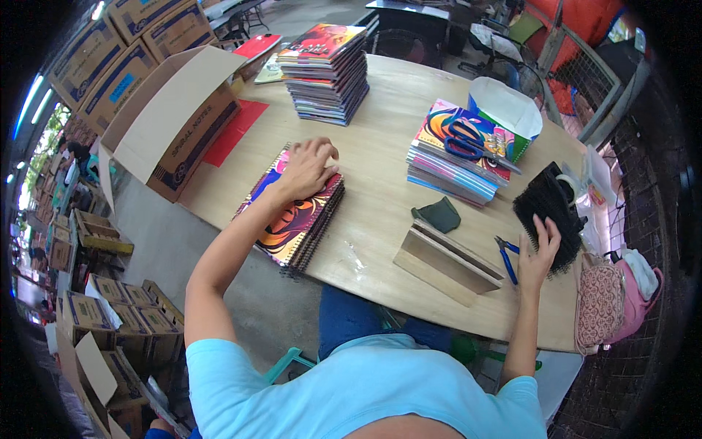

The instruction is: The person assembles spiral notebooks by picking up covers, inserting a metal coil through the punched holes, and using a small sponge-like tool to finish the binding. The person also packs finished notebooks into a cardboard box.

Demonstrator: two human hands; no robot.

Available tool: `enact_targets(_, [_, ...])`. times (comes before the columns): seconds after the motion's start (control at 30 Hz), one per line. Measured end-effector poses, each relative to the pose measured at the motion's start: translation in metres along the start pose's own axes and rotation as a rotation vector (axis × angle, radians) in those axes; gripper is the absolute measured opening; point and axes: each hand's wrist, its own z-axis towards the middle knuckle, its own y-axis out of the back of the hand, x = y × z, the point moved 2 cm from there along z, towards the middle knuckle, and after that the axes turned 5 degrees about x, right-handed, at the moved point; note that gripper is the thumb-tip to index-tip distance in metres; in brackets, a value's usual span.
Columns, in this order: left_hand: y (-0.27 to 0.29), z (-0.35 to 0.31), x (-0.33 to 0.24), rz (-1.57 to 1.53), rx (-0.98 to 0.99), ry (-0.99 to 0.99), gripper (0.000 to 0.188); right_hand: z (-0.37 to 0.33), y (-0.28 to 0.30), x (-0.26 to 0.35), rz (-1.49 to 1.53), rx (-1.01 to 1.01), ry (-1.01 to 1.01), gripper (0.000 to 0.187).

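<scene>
My left hand (pixel 308 170) rests on top of a stack of spiral-bound notebooks (pixel 281 230) with colourful covers, at the left of the table. Its fingers are bent and loosely apart, gripping nothing visible. On the right, my right hand (pixel 540 249) touches the near side of a pile of black spiral binding coils (pixel 545 208), fingers spread. No coil is seen separated in it. Close to its left lie blue-handled pliers (pixel 506 260), jaws apart. A wooden slotted stand (pixel 447 263) sits left of the pliers, with a dark green cloth (pixel 437 215) behind it.
A tall notebook stack (pixel 325 77) stands at the back. Blue-handled scissors (pixel 472 143) lie on another notebook stack (pixel 446 172) by an open white box (pixel 504 110). An open carton (pixel 186 139) is at the left edge; a pink patterned bag (pixel 603 304) hangs at the right edge.
</scene>
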Motion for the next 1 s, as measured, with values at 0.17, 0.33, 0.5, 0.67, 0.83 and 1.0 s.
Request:
enact_targets(0.17, [-0.007,0.093,-0.038,-0.484,-0.129,0.079,0.029,0.091,-0.016,0.072,0.060,0.193,0.411,0.051])
enact_targets(0.33, [-0.054,0.191,-0.071,-0.815,0.185,0.421,0.038,0.131,-0.102,0.089,-0.273,0.261,0.515,0.057])
enact_targets(0.5, [-0.078,0.212,-0.052,-1.048,0.299,0.462,0.031,0.143,-0.103,0.088,-0.143,0.364,0.395,0.049])
enact_targets(0.67, [-0.013,0.190,-0.022,-0.400,-0.375,0.451,0.018,0.156,-0.098,0.083,-0.123,0.229,0.195,0.054])
enact_targets(0.83, [0.140,0.153,-0.075,0.112,-0.594,0.105,0.019,0.164,-0.040,0.139,-0.020,-0.183,0.513,0.091])
enact_targets(1.0, [0.174,0.103,-0.173,0.324,-0.634,-0.270,0.027,0.172,0.008,0.204,0.083,0.273,0.505,0.067])
